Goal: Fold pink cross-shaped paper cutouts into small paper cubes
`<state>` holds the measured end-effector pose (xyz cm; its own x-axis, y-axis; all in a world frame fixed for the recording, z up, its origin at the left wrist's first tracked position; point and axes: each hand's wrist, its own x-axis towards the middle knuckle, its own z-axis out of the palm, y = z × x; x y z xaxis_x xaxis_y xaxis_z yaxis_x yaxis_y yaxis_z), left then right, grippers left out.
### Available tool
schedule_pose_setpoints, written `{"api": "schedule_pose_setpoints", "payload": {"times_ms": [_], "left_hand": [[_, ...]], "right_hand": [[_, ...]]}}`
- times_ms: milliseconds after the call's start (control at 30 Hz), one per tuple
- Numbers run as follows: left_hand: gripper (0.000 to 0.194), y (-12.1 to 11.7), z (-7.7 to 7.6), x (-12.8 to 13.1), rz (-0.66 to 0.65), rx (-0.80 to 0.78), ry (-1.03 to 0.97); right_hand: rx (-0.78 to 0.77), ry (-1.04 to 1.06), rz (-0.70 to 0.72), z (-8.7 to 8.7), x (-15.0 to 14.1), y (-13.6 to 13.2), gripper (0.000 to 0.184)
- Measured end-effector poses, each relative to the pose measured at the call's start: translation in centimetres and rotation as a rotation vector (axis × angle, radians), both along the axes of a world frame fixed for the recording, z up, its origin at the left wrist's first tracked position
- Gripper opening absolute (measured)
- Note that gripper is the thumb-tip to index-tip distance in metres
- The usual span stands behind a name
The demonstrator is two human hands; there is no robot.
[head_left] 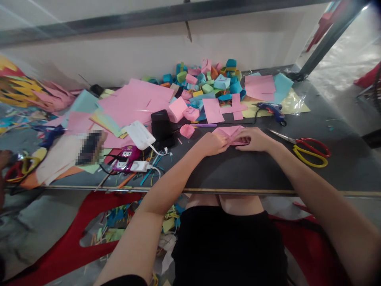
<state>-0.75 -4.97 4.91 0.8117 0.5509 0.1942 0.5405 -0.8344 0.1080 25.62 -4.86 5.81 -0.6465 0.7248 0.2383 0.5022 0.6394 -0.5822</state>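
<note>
A folded piece of pink paper [229, 131] lies on the dark table top between my two hands. My left hand [214, 143] holds its left side, fingers pressed together on the paper. My right hand [253, 139] has its fingers curled on the right side, pinching the paper edge. Just left of my hands sits a small pink folded paper shape [187, 131]. A purple pen-like stick [206, 125] lies behind my left hand. To the right of my right hand rest scissors [311, 149] with red and yellow handles.
Many small folded paper boxes [222, 82] are heaped by the wall. A blue glue gun [272, 110] lies at right. Leftward are pink sheets [133, 99], a black phone [162, 129], a white power bank [138, 135] and a purple power strip [127, 157]. Another person's hand [4, 159] shows far left.
</note>
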Motion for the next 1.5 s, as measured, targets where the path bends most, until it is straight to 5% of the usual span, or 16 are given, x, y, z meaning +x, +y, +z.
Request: {"api": "schedule_pose_setpoints", "payload": {"times_ms": [133,567,800,1367,1500], "left_hand": [[0.031,-0.3,-0.3,-1.0,0.004,-0.024,-0.065],[0.022,0.3,-1.7,-1.5,0.170,-0.317,-0.471],[0.013,0.2,-0.8,-2.1,-0.023,-0.288,-0.324],[0.012,-0.1,-0.4,-1.9,0.041,-0.266,-0.256],[0.040,-0.9,-0.1,-1.3,0.010,-0.135,-0.190]], "right_hand": [[0.033,0.035,-0.024,-0.2,0.4,-0.4,0.025],[-0.108,0.091,-0.276,-1.0,0.8,-0.3,0.044],[-0.176,0.072,-0.097,0.2,1.5,-1.0,0.044],[-0.181,0.022,-0.114,0.9,1.7,-0.9,0.051],[-0.184,0.014,-0.113,1.0,1.7,-1.0,0.047]]}}
